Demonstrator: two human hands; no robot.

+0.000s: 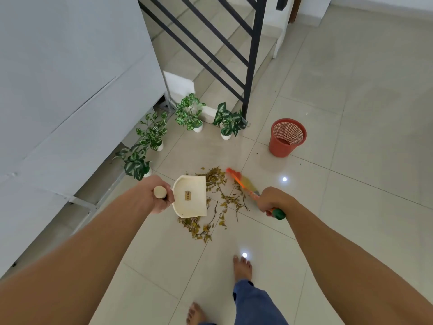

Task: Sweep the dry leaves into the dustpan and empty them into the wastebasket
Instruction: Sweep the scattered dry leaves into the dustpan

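Dry yellow-brown leaves and twigs point(216, 202) lie scattered on the pale tiled floor. My left hand point(153, 195) grips the wooden handle of a cream dustpan point(191, 197), which is held over the left side of the pile with its open edge facing right. My right hand point(271, 200) holds a small brush point(243, 182) with an orange and green handle and yellowish bristles, blurred, at the right edge of the leaves. A red mesh wastebasket point(287, 137) stands upright on the floor, beyond the pile to the right.
Several potted plants point(189, 113) in white pots line the floor behind the leaves. A black stair railing point(253, 57) and steps rise at the back. A grey wall point(70, 90) runs along the left. My bare feet point(242, 268) stand near the bottom.
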